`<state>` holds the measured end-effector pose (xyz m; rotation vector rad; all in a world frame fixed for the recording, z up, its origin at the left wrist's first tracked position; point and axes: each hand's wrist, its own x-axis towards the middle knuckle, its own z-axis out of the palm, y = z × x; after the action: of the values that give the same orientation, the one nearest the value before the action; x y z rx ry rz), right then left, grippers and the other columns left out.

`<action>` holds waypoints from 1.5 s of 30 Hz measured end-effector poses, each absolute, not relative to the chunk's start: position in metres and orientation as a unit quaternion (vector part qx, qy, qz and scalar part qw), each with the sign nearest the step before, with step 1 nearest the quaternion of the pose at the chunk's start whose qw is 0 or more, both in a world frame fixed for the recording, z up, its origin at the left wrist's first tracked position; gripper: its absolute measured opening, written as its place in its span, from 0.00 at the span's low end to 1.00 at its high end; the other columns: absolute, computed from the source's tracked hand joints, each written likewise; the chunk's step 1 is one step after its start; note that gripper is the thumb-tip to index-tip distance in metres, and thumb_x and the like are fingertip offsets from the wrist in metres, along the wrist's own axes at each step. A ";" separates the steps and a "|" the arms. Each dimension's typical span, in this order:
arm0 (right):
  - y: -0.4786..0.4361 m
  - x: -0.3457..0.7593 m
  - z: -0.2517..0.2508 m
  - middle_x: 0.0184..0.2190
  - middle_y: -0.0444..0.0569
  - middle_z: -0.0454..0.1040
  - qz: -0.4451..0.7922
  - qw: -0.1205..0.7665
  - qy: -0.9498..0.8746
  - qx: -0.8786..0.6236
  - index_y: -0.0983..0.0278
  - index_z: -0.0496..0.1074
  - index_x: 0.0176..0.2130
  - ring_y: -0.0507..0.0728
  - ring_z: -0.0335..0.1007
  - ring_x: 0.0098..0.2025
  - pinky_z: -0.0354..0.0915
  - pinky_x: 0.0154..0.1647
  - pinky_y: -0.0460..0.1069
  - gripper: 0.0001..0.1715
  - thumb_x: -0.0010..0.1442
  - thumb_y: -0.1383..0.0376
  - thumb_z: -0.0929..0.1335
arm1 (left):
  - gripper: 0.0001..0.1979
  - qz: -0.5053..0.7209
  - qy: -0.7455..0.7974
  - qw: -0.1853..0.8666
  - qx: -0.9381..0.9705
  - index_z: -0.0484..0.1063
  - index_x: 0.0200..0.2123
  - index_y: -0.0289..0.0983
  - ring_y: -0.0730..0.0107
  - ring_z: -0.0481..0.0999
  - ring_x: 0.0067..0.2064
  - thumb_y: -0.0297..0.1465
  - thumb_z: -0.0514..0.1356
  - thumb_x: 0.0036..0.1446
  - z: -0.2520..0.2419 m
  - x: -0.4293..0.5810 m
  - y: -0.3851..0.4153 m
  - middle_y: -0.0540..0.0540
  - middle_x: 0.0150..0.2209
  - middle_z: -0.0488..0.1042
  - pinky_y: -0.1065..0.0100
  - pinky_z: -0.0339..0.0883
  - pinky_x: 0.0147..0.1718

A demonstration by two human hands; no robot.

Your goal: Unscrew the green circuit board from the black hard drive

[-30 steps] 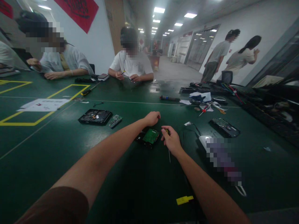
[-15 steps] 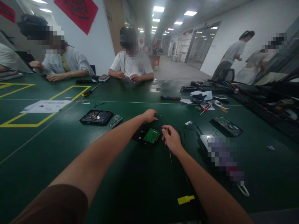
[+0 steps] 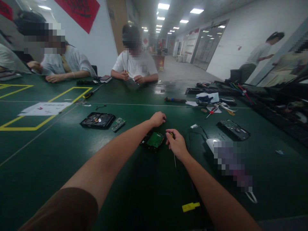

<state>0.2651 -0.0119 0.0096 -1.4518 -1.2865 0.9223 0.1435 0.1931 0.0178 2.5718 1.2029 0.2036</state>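
Note:
A small hard drive (image 3: pixel 153 141) lies on the green table with its green circuit board facing up. My left hand (image 3: pixel 157 119) reaches just beyond the drive's far edge, fingers curled into a loose fist; what they pinch, if anything, is hidden. My right hand (image 3: pixel 176 143) rests to the right of the drive, closed on a thin screwdriver (image 3: pixel 174 158) whose yellow-black handle shows at my fingers and whose shaft points back toward me.
An opened drive (image 3: pixel 98 120) and a loose circuit board (image 3: pixel 118 124) lie to the left. Another drive (image 3: pixel 234 128), cables and tools sit at the right. A yellow tag (image 3: pixel 190 207) lies near me. People sit across the table; two stand at the right wall.
My left hand went down toward the drive's far edge half a second ago, and has now risen slightly. The drive has shifted a little. The people at the right wall have walked further right.

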 end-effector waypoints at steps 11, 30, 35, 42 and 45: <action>-0.011 0.267 0.008 0.24 0.39 0.73 0.378 0.476 -0.528 -0.593 0.61 0.74 0.55 0.50 0.66 0.19 0.61 0.18 0.45 0.23 0.67 0.51 0.68 | 0.09 0.133 0.434 0.183 0.872 0.84 0.44 0.38 0.64 0.83 0.42 0.30 0.63 0.68 0.024 0.133 0.191 0.47 0.38 0.85 0.69 0.75 0.47; -0.012 0.265 0.010 0.24 0.40 0.72 0.375 0.475 -0.525 -0.599 0.61 0.75 0.55 0.51 0.66 0.19 0.61 0.18 0.45 0.22 0.67 0.52 0.68 | 0.13 0.110 0.405 0.187 0.888 0.86 0.44 0.40 0.63 0.84 0.47 0.24 0.67 0.57 0.024 0.132 0.189 0.48 0.43 0.86 0.70 0.73 0.53; -0.012 0.265 0.010 0.24 0.40 0.73 0.385 0.474 -0.525 -0.593 0.61 0.74 0.55 0.51 0.66 0.19 0.61 0.18 0.45 0.22 0.68 0.52 0.68 | 0.15 0.117 0.415 0.183 0.883 0.85 0.49 0.41 0.65 0.84 0.49 0.25 0.65 0.61 0.026 0.122 0.192 0.49 0.47 0.86 0.72 0.73 0.53; -0.013 0.265 0.012 0.24 0.40 0.73 0.384 0.468 -0.528 -0.596 0.61 0.74 0.55 0.51 0.67 0.19 0.61 0.19 0.45 0.22 0.68 0.52 0.68 | 0.11 0.103 0.419 0.172 0.886 0.85 0.47 0.41 0.62 0.83 0.48 0.30 0.67 0.62 0.029 0.118 0.189 0.47 0.46 0.86 0.69 0.73 0.51; -0.013 0.266 0.011 0.24 0.40 0.73 0.382 0.467 -0.533 -0.594 0.61 0.74 0.56 0.51 0.67 0.19 0.61 0.19 0.45 0.22 0.68 0.52 0.68 | 0.09 0.093 0.414 0.169 0.889 0.85 0.45 0.39 0.61 0.83 0.48 0.31 0.69 0.62 0.030 0.123 0.186 0.46 0.45 0.85 0.68 0.73 0.52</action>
<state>0.2656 -0.0126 0.0106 -1.4570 -1.3080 0.9373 0.1227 0.1859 0.0301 2.5289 1.1780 0.2634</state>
